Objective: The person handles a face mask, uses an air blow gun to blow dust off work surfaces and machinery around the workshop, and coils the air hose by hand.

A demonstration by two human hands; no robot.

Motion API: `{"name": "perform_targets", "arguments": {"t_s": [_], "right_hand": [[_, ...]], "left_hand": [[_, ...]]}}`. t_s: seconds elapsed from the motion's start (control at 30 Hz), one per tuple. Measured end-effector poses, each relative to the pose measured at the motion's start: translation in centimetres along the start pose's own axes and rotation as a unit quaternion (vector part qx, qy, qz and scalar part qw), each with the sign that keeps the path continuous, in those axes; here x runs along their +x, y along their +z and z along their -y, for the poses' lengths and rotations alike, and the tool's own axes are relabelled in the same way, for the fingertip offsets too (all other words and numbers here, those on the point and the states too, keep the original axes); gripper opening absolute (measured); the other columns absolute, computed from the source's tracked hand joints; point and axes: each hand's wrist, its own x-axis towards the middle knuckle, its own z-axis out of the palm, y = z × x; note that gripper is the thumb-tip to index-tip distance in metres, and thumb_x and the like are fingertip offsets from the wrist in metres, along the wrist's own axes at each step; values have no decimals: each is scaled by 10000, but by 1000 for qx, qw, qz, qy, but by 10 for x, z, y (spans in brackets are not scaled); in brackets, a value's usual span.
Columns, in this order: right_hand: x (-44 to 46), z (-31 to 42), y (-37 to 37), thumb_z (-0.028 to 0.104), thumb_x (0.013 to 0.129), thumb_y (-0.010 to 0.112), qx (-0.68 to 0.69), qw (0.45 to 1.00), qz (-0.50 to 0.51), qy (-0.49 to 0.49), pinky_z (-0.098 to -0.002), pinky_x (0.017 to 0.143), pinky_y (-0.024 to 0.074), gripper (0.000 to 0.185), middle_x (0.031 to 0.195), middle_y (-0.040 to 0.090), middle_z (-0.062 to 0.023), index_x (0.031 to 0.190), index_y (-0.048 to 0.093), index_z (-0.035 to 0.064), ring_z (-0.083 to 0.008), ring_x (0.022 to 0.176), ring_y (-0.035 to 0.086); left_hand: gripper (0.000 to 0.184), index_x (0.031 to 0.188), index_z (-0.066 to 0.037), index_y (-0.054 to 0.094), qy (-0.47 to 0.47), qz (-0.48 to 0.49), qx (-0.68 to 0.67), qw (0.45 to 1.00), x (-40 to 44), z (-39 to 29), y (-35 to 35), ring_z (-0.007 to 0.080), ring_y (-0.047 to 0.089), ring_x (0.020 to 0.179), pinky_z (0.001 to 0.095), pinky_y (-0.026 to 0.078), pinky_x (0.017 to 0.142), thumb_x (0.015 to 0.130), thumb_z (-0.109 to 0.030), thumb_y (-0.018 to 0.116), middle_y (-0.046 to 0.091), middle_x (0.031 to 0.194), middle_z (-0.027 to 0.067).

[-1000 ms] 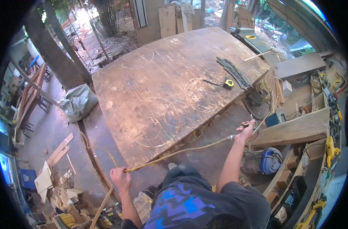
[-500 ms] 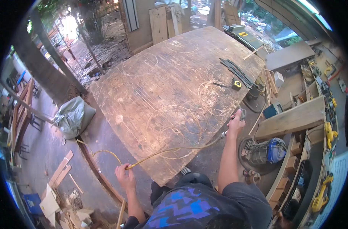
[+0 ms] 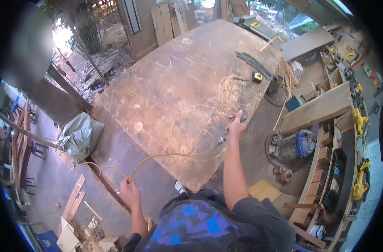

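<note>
My right hand is closed around an air blow gun over the near right part of the large worn wooden table. My fingers cover most of the gun; its metal fitting shows below them. From the fitting a yellow air hose sags across the table's near corner to my left hand. The fingers of that hand pinch the hose beside the table, and the rest of it trails left toward the floor. A yellow and black tape measure and dark strips lie farther back on the tabletop.
A filled pale sack stands on the floor at left, with wood offcuts nearer me. On the right are a blue-topped shop vacuum, a long board and shelving with yellow power tools. A sandal-like striped foot shows by the table corner.
My right hand has moved left with the blow gun, from the table's right edge to over the top. My left hand has shifted slightly left, still on the hose. The whole view has shifted.
</note>
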Motion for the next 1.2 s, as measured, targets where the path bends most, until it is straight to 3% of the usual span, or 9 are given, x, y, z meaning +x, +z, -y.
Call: {"name": "perform_targets", "arguments": {"t_s": [0.07, 0.27, 0.37, 0.5, 0.6, 0.63, 0.73, 0.93, 1.2], "right_hand": [[-13, -9, -7, 388, 960, 553, 60, 997, -3, 55, -296, 341, 338, 416, 566, 540, -40, 700, 545, 64, -114, 393, 469], [-71, -102, -65, 405, 941, 581, -191, 974, 103, 67, -297, 348, 355, 418, 564, 542, -37, 704, 552, 62, -122, 395, 483], [-84, -95, -90, 433, 927, 597, -213, 966, -19, 143, -296, 350, 362, 432, 565, 548, -35, 711, 565, 61, -123, 403, 493], [-93, -91, -132, 463, 935, 577, -115, 965, -220, 79, -277, 348, 353, 447, 576, 537, -33, 758, 575, 53, -111, 402, 457], [-140, -79, -128, 456, 946, 565, -66, 964, -242, 83, -264, 350, 346, 428, 582, 530, -29, 776, 574, 63, -102, 396, 435], [-160, -86, -119, 462, 950, 559, -71, 975, -192, 87, -260, 355, 347, 413, 605, 542, -30, 792, 572, 81, -95, 404, 438], [-237, -89, -48, 467, 957, 546, -104, 976, -56, 183, -256, 366, 361, 404, 643, 568, -40, 810, 568, 91, -88, 418, 439], [-312, -112, 114, 441, 975, 522, 8, 971, 74, 227, -263, 373, 384, 372, 677, 599, -52, 822, 554, 103, -89, 422, 443], [-389, -169, 334, 437, 987, 482, 49, 949, 164, 265, -286, 356, 394, 407, 649, 541, -65, 768, 503, 94, -111, 415, 433]], "left_hand": [[98, 922, -21, 666, -37, -21, -14, 999, 6, 8, -11, 251, 608, 861, 366, 458, 800, 847, -85, 671, 659, 883, 117], [131, 944, -41, 679, 78, 94, 121, 985, 17, 48, -38, 283, 619, 891, 371, 465, 811, 831, -106, 686, 667, 905, 110], [127, 929, -62, 676, 51, 128, 113, 984, 31, 62, -29, 284, 615, 881, 403, 446, 865, 818, -123, 694, 661, 879, 91], [111, 909, -87, 674, 193, 243, 104, 945, 55, 107, -22, 274, 610, 858, 451, 410, 922, 819, -150, 684, 655, 851, 80], [111, 905, -88, 677, 232, 307, 109, 916, 85, 160, -20, 282, 615, 834, 472, 403, 934, 834, -172, 659, 655, 829, 94], [115, 905, -85, 678, 238, 324, 128, 907, 101, 184, -18, 287, 617, 825, 468, 407, 933, 840, -175, 649, 655, 821, 101], [130, 898, -74, 681, 229, 315, 123, 913, 151, 259, -40, 302, 617, 801, 461, 418, 920, 855, -184, 627, 654, 795, 120], [127, 894, -66, 689, 182, 249, 102, 946, 272, 323, -113, 329, 607, 786, 434, 438, 861, 855, -176, 640, 666, 810, 140], [212, 975, -26, 685, -102, 108, -29, 989, 356, 403, -173, 278, 641, 803, 354, 475, 726, 903, -222, 652, 677, 837, 158]]}}
